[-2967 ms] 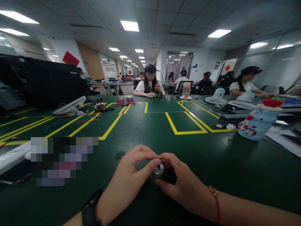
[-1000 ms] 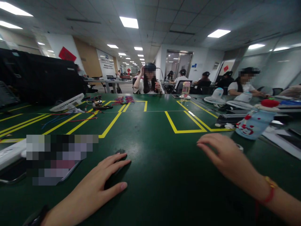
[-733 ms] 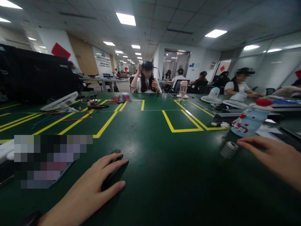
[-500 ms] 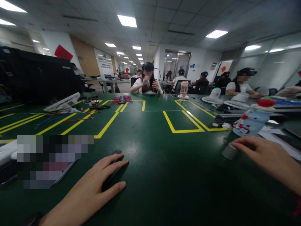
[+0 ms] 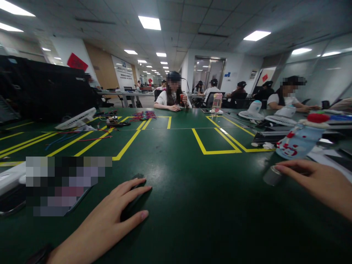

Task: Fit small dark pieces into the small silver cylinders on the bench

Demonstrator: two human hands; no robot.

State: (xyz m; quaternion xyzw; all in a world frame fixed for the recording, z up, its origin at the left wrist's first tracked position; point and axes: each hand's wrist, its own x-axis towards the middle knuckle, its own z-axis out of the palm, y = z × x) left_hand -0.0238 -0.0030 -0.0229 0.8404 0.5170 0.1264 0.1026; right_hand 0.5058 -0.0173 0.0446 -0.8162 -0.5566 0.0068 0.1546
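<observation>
My left hand (image 5: 114, 211) rests on the dark green table (image 5: 189, 205) with its fingers spread, and nothing is in it. At the right, my right hand (image 5: 316, 185) pinches the upper edge of a small grey cylinder (image 5: 272, 177) between thumb and fingers. The cylinder is close to the tabletop and slightly tilted; I cannot tell whether its base touches. Just behind that hand stands a light blue snowman-patterned bottle (image 5: 297, 141) with a red top.
Yellow tape (image 5: 129, 141) marks areas on the table. A blurred-out flat object (image 5: 68, 187) lies left of my left hand. Farther off are wires (image 5: 143, 116), a white fan (image 5: 78, 119), more fans at right and a clear bottle (image 5: 217, 103). A person (image 5: 172, 97) sits opposite.
The view has shifted slightly. The person opposite has lowered their hands from near the face towards the table. My hands and the grey cylinder have hardly moved.
</observation>
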